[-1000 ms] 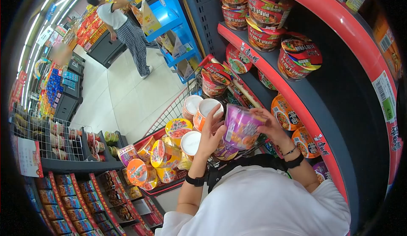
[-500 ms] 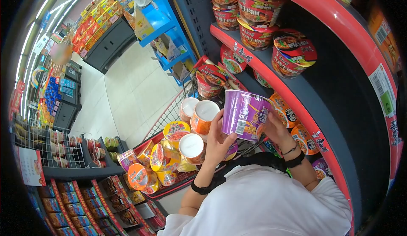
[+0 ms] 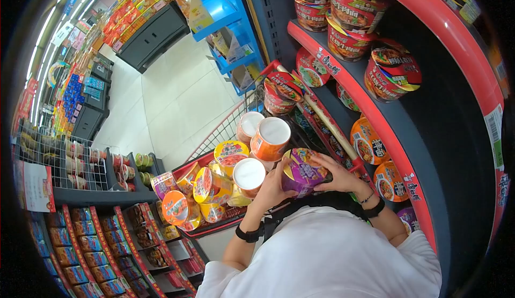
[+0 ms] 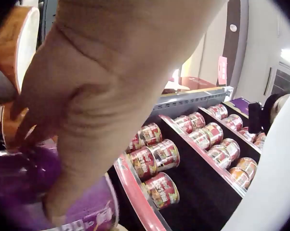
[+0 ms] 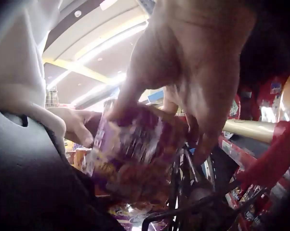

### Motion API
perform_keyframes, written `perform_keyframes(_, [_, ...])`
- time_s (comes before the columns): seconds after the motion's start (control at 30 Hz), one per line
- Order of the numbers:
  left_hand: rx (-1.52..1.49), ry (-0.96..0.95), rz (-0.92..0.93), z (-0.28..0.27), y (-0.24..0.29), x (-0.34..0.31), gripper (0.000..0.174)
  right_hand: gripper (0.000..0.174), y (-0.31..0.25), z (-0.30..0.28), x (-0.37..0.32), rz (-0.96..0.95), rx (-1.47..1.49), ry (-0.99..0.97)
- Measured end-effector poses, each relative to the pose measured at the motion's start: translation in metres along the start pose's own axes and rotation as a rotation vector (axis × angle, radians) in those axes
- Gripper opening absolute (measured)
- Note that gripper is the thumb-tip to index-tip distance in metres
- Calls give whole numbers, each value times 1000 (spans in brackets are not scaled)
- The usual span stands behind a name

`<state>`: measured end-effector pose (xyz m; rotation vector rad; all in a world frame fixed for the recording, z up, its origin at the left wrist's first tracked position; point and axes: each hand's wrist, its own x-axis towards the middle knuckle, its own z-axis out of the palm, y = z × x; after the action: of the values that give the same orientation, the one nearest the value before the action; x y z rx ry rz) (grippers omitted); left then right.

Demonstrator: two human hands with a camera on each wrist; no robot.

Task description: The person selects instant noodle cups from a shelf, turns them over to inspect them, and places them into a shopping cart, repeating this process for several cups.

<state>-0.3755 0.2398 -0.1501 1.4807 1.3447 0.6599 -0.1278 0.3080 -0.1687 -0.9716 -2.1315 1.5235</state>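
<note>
Both hands hold a purple noodle cup (image 3: 304, 172) close to the person's waist, over the near end of the cart. The left hand (image 3: 272, 188) grips its left side, with the thumb along the near side. On the other side the right hand (image 3: 339, 176) has its fingers and thumb curled round the cup. In the left wrist view the left hand (image 4: 72, 96) lies across the purple cup (image 4: 87, 207). The right wrist view shows the right hand (image 5: 183, 67) gripping the cup (image 5: 135, 144) from above.
The cart (image 3: 214, 142) carries several cups, including an orange one (image 3: 271, 139) with a white base upward and a red one (image 3: 281, 94). To the right, a red-edged shelf (image 3: 370, 105) holds red cups (image 3: 393, 73). Snack racks (image 3: 91, 244) stand at lower left.
The purple cup has moved down toward the waist and turned from standing upright, so its printed lid faces the camera. Both hands have moved with it. The person in the aisle is out of view.
</note>
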Motion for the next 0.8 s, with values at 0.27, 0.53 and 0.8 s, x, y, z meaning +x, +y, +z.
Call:
perform_keyframes(0.27, [350,78,147,3,-15,-1,46,58,-25,-36,73,-63,-46,166])
perform_keyframes(0.53, [231,286,280,-9,13,10,47,67,11,-36,199,-208,-514,498])
perform_keyframes(0.8, [171,333,262,-10,4,7,53,38,6,-42,198,-183,-22,621])
